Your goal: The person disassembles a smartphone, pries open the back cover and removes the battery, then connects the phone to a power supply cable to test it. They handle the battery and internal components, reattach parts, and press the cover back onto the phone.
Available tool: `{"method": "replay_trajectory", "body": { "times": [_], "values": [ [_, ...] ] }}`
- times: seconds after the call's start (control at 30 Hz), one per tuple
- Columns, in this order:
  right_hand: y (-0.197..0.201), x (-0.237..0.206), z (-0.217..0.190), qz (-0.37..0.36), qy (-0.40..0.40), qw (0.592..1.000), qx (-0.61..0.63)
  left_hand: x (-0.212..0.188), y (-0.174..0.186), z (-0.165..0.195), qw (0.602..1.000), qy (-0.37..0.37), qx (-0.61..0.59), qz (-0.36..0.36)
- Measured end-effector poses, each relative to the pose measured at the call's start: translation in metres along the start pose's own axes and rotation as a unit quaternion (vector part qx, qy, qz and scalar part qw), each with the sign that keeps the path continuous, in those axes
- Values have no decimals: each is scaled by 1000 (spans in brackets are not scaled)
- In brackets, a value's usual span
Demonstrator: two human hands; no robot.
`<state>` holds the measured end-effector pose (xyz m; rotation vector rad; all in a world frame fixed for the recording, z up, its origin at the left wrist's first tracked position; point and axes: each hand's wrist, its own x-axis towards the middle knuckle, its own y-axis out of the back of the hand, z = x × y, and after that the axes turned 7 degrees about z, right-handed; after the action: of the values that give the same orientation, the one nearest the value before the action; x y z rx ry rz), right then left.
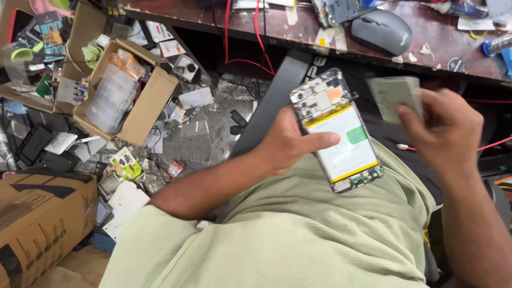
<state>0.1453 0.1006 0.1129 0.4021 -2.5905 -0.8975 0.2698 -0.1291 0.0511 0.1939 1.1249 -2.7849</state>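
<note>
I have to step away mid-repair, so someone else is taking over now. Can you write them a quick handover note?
Left hand holds the opened phone, back cover off, white battery and circuit boards showing, thumb across its lower half.
Right hand holds a flat grey-green rectangular part beside the phone, apart from it; blurred, so its kind is unclear.
Done: phone opened.
Left: the part is not yet on the phone.
Mouse lies on the workbench above.

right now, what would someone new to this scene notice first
The left hand holds an opened smartphone, its white battery and circuit boards bared, at centre frame. Beside it the right hand grips a blurred flat grey piece. On the floor at left, an open cardboard box sits amid scattered parts.
</note>
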Motion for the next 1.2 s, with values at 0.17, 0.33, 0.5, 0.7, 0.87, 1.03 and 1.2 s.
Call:
{"method": "replay_trajectory", "body": {
  "times": [0.17,0.33,0.5,0.7,0.87,1.03,1.2],
  "values": [
    [-56,48,-38,69,433,877,-196,-32,19,30,999,-28,-8,27],
    [-122,79,-42,62,516,804,-289,-42,41,44,997,-5,-35,74],
    [-149,84,-31,57,463,817,-339,-32,62,47,989,-20,-67,130],
    [-157,85,-31,51,422,848,-318,-21,80,38,983,0,-83,164],
    [-158,89,-38,43,413,853,-316,-25,83,32,982,2,-84,169],
    [-126,64,-54,-4,301,937,-177,-25,79,38,983,-13,-73,167],
    [-79,33,-82,-198,116,972,42,-20,64,31,991,5,-86,99]
  ]
}}
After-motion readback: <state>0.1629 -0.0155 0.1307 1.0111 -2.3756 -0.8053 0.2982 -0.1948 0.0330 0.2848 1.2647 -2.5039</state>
